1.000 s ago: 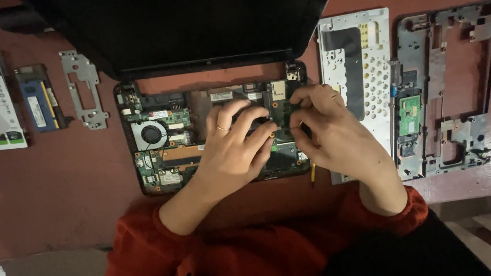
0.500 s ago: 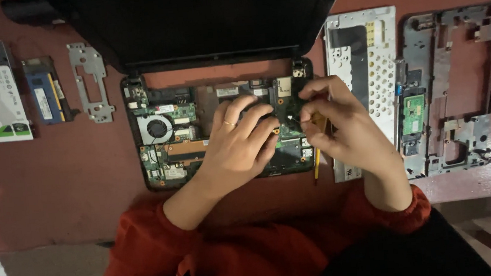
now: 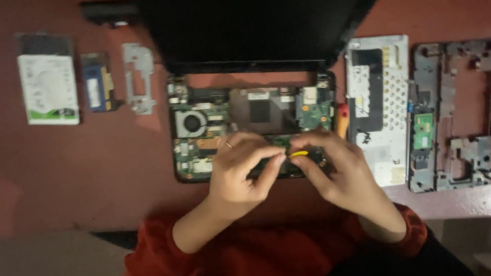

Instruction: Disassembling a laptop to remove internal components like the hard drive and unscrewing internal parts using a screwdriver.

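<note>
An opened laptop base (image 3: 199, 151) lies on a dark red table, its green circuit board and round fan (image 3: 188, 124) bare, its black lid (image 3: 259, 18) tilted back. My left hand (image 3: 240, 177) and my right hand (image 3: 343, 174) meet over the board's front edge. Their fingertips pinch a small yellow piece (image 3: 299, 153) between them. What the piece joins to is hidden by my fingers. A tool with an orange handle (image 3: 342, 120) lies at the base's right edge, just above my right hand.
To the right lie a white keyboard plate (image 3: 380, 90) and a grey palm-rest frame (image 3: 462, 113). At the left are a hard drive (image 3: 48, 84), a blue memory module (image 3: 97, 83) and a metal bracket (image 3: 138, 76). A black bar (image 3: 107, 11) lies far back.
Both hands have slid from the board's middle to its front edge. The yellow piece now shows between the fingertips, and the orange-handled tool lies free beside the base.
</note>
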